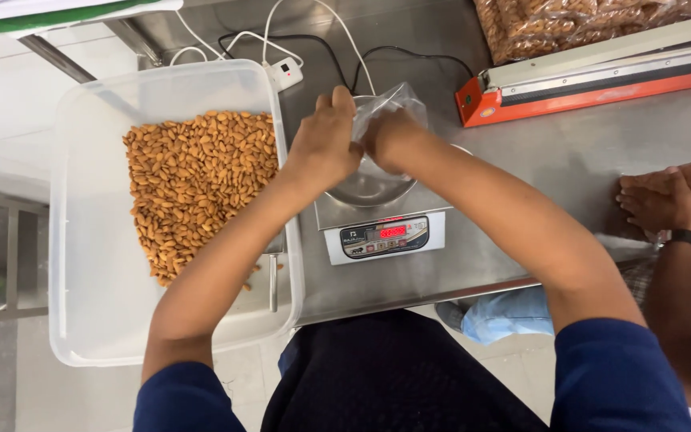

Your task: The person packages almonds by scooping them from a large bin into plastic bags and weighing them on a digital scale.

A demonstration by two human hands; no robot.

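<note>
Both my hands hold a clear plastic bag point(383, 108) above the steel bowl point(369, 188) of a small digital scale point(383, 236). My left hand point(325, 144) grips the bag's left edge. My right hand point(389, 136) grips its right side, with the fingers partly hidden behind the plastic. A large clear plastic bin point(89, 264) to the left holds a heap of almonds point(193, 180).
An orange heat sealer point(601, 80) lies at the back right, with a big bag of almonds point(569, 24) behind it. Another person's hands point(665, 200) hold a packet of almonds at the right edge. White cables and a switch point(284, 74) lie behind the scale on the steel table point(537, 152).
</note>
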